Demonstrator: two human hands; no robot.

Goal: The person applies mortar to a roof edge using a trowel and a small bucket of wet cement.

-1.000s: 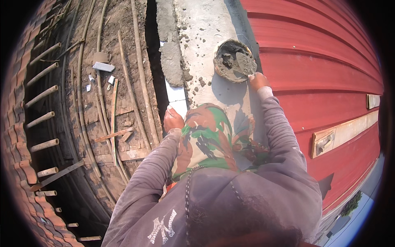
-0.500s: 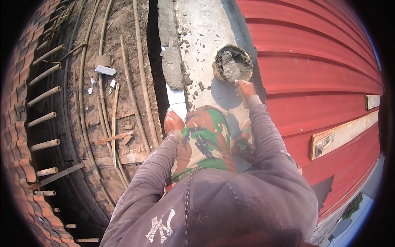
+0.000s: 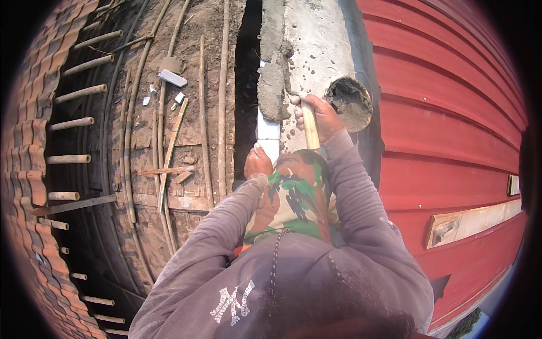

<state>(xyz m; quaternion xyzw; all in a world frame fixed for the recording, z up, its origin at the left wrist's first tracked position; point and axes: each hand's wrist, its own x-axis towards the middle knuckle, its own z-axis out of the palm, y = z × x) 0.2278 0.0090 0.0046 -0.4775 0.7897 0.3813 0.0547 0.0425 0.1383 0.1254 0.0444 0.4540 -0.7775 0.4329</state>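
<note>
my right hand [image 3: 323, 116] is clenched around the pale wooden handle of a trowel [image 3: 309, 125]; the handle points back toward me and the blade end reaches forward to the grey mortar ridge [image 3: 273, 79], where it is too mortar-covered to make out clearly. my left hand [image 3: 258, 163] rests with fingers curled on the near end of a white block [image 3: 269, 134], touching it; i cannot tell whether it grips the block or only presses on it. the white block lies along the left edge of the concrete wall top [image 3: 319, 39], directly below the mortar ridge, which runs forward over it along that same edge. just beside my right hand, to its right, a round pan of wet mortar [image 3: 350, 101] sits on the wall top, at its right edge. a dark gap [image 3: 247, 85] drops away left of the wall. beyond the gap, bamboo poles [image 3: 222, 96] and a thin wooden slat [image 3: 169, 152] lie over bare earth, with small white fragments [image 3: 171, 78] scattered farther forward. red corrugated sheeting [image 3: 446, 130] fills the right side. my camouflage-clad knee [image 3: 293, 198] is bent beneath both forearms.
</note>
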